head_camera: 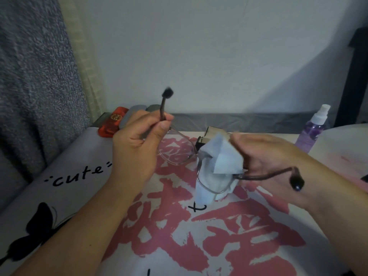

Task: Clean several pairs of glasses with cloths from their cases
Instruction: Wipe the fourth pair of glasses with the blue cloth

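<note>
Left hand (137, 140) raised above the surface, fingers curled, thumb and forefinger pinching one temple arm of the glasses (177, 150) just below its dark tip, which points up toward the wall. Left forearm enters from the lower left.

Right hand (264, 156) enters from the right, palm side turned toward the camera, fingers curled around a pale blue cloth (221, 158) and pressing it over one lens — cloth folded on both sides of that lens, a loose tail hanging below the frame. The second temple arm runs across the right palm, its dark tip beside the wrist. The other lens is bare and clear, between the two hands. The glasses are held in the air, not touching the surface.

Surface — a cloth-covered counter (199, 236), white with large pink brush-like print, black butterfly and the word "cute" at left.

At the far left edge: a red case (111, 122) with grey cases (139, 108) just behind it, partly hidden by the left hand. A dark box (205, 134) stands behind the cloth, partly hidden. Far right: a purple spray bottle (313, 130) with white nozzle, upright.

Behind: a plain pale wall (199, 46); grey patterned curtain (29, 76) at left; dark upright frame at the right edge.
</note>
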`<state>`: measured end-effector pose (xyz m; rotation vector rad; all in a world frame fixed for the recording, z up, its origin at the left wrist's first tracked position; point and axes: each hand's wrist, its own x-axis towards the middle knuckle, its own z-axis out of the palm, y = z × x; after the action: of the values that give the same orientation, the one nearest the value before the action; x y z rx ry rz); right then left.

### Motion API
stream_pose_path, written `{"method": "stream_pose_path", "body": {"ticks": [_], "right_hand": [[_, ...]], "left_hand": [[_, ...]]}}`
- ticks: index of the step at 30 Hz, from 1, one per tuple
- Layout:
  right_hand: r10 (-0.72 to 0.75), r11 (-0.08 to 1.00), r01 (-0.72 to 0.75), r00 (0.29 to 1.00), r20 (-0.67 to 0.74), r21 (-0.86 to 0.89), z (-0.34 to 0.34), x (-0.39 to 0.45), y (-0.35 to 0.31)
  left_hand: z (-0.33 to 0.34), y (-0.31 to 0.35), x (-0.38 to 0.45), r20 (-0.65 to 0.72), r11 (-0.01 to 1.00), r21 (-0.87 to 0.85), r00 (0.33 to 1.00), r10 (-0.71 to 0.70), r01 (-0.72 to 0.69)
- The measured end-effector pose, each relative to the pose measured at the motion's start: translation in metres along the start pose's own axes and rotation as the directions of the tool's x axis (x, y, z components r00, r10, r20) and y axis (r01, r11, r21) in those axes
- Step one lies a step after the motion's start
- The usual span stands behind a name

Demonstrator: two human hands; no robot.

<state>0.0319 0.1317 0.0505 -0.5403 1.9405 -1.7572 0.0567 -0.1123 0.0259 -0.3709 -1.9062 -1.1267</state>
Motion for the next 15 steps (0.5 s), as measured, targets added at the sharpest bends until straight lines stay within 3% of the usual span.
{"method": "stream_pose_path", "body": {"ticks": [5, 9, 15], "right_hand": [[0.164, 0.978, -0.151, 0.983, 0.082, -0.142, 0.008, -0.007, 0.013], [0.208, 0.954, -0.172, 0.969, 0.130, -0.245, 0.012, -0.008, 0.014], [0.209, 0.971, -0.183, 0.963, 0.169, -0.154, 0.014, -0.009, 0.010]], "left_hand": [[0.004, 0.005, -0.006, 0.077, 0.999, -0.023, 0.996, 0.035, -0.034], [0.004, 0.010, -0.007, 0.084, 0.996, -0.005, 0.992, 0.091, -0.091], [0.002, 0.007, -0.005, 0.084, 0.997, -0.002, 0.994, 0.076, -0.076]]}}
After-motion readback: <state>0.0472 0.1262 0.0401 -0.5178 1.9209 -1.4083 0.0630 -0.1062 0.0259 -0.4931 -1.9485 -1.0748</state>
